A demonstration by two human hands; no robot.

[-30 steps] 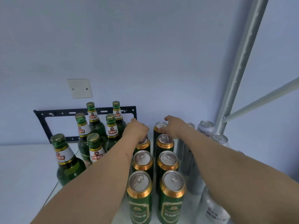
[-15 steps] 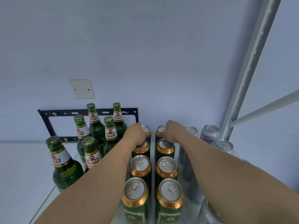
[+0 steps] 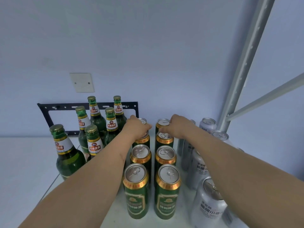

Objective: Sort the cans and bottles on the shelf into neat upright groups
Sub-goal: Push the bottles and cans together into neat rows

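Green-and-gold cans stand upright in two columns on the white shelf, the nearest pair being one green can and its neighbour. My left hand grips the top of a left-column can near the back, its body showing below my fingers. My right hand holds the top of a right-column can; the rearmost can stands just behind it. Green bottles stand grouped at the left. Silver cans stand at the right, partly hidden by my right forearm.
A grey shelf post with a slanted brace rises at the right beside the silver cans. A black metal bracket and a blank wall plate sit on the wall behind the bottles. One bottle stands apart, front left.
Both hands have drawn slightly back from the rearmost cans, uncovering the top of the back-left can. The cans and bottles stand where they were.
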